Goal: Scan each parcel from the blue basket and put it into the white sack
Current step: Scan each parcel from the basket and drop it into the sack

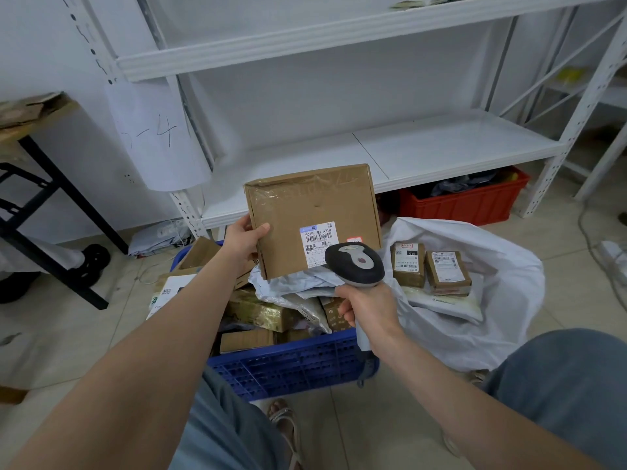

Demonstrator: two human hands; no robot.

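Near white shelves [441, 147], grips brown box [305, 212] in left hand [242, 240] and scanner [354, 264] in right hand [369, 307], likely scanning label [319, 244], then into white sack [492, 327].

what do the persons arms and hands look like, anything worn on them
Nothing worn that shows: the left forearm and right forearm are bare with no sleeve in view, and the left hand and right hand have no gloves, rings, watch or wristband visible.
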